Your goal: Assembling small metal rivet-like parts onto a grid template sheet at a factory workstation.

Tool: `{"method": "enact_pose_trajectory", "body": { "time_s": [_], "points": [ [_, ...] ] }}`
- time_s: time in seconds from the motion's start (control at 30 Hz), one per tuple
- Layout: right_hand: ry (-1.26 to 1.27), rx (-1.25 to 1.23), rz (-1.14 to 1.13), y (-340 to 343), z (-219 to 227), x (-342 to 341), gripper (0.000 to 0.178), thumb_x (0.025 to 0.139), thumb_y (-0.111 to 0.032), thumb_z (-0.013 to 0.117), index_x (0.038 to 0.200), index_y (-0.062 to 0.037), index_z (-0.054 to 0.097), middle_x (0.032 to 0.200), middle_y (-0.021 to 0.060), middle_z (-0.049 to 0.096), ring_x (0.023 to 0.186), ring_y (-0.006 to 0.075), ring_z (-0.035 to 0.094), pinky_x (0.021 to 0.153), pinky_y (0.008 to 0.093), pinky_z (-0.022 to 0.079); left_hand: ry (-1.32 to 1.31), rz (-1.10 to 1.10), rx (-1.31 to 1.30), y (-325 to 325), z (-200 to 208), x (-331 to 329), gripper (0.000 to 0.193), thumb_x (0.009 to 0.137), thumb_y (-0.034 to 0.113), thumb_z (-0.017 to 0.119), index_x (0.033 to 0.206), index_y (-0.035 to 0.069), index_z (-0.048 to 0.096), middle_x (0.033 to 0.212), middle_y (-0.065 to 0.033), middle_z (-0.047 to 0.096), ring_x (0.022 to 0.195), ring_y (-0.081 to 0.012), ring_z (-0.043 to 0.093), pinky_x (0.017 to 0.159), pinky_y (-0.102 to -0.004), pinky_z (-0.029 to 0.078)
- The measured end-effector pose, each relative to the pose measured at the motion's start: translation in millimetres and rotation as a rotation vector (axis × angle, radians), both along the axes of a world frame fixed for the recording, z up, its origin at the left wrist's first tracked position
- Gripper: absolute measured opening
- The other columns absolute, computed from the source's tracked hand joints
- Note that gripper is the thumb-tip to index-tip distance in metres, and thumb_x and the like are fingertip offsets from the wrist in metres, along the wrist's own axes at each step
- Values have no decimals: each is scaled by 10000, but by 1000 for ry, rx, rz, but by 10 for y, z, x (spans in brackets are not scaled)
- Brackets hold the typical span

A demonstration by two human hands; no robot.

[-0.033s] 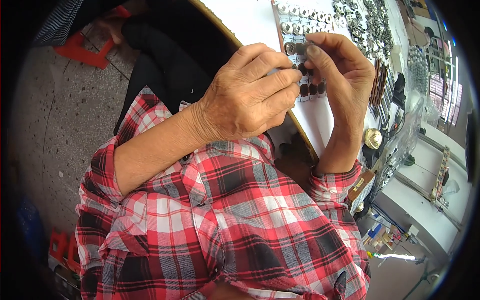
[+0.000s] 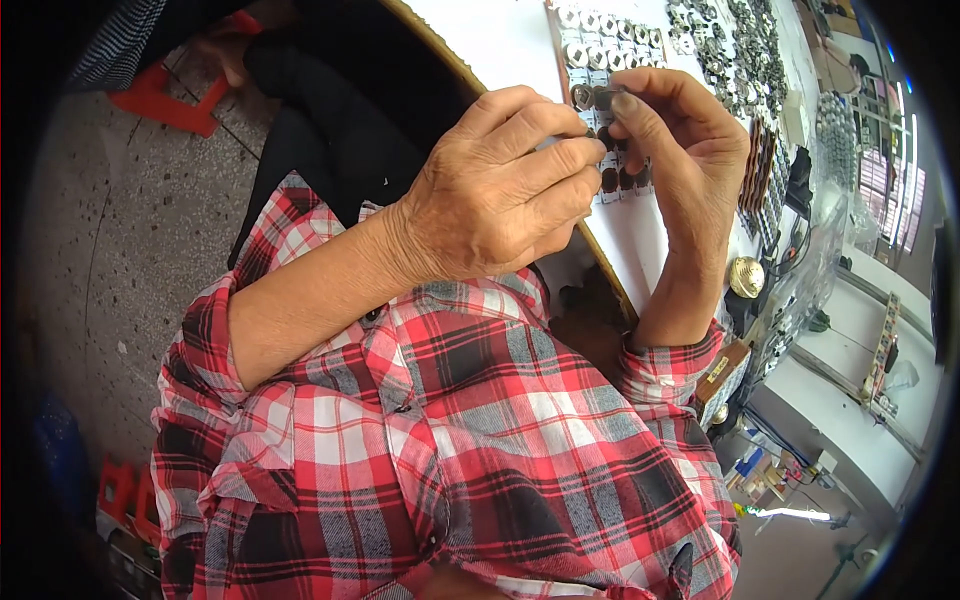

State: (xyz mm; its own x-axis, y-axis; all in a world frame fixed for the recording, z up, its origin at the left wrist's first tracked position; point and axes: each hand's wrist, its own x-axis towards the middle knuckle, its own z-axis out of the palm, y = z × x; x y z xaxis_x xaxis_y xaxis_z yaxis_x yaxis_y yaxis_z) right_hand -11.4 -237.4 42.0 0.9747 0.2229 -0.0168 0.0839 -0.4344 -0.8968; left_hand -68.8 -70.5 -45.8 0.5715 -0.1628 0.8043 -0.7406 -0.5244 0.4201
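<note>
Over the table edge my left hand (image 2: 505, 185) is closed, its fingers bent and the tips hidden beside a panel of small round parts. Across from it, my right hand (image 2: 695, 150) pinches thumb and index finger together above the same panel. Whatever either hand grips is too small or too covered to name. The panel (image 2: 553, 40) has a reddish-brown edge and carries rows of parts: silver-white round pieces (image 2: 598, 56) at the far end, dark round pieces (image 2: 610, 180) nearest me, partly behind my fingers.
Loose small metal parts (image 2: 735, 60) lie heaped on the white table (image 2: 490, 40) beyond the panel. To the right are stacked brown-edged panels (image 2: 760, 165) and a round gold-coloured object (image 2: 746, 277). A red stool (image 2: 170, 100) stands on the speckled floor at the left.
</note>
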Motion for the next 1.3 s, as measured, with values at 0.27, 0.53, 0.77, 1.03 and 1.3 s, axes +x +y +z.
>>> {"method": "enact_pose_trajectory", "body": {
  "time_s": [0.27,0.53,0.77,1.03,1.3],
  "points": [
    [-8,-46,-11,-6,32,11,155,911,-39,749,1062,-2,748,851,9,723,688,31,609,549,169,436,-13,18,-14,-30,-3,9,265,690,170,815,924,64,752,1055,-35,737,1051,-219,666,943,-407,524],
    [-85,-65,5,7,-16,8,129,887,-22,747,1009,21,742,833,29,732,747,67,655,681,207,520,-6,17,-24,-27,6,5,263,676,148,819,916,68,750,1040,-31,737,1041,-215,672,939,-400,524],
    [-157,-156,59,-32,-85,17,120,896,0,717,1010,20,745,845,9,718,777,53,641,711,207,501,2,21,-11,-28,19,8,271,666,138,824,919,74,752,1037,-25,730,1053,-209,667,944,-397,517],
    [-204,-150,170,-90,-80,52,142,906,-9,726,1044,10,753,866,-15,704,801,43,623,729,200,475,6,1,7,-47,58,13,298,702,152,812,982,69,757,1076,-23,713,1076,-215,646,953,-396,499],
    [-284,-890,-394,-960,210,290,220,876,-133,731,1041,6,771,785,28,727,677,64,599,618,248,471,-10,28,28,-13,69,42,283,692,150,817,946,63,727,1019,-27,695,1047,-215,644,946,-395,508]
  ]
}}
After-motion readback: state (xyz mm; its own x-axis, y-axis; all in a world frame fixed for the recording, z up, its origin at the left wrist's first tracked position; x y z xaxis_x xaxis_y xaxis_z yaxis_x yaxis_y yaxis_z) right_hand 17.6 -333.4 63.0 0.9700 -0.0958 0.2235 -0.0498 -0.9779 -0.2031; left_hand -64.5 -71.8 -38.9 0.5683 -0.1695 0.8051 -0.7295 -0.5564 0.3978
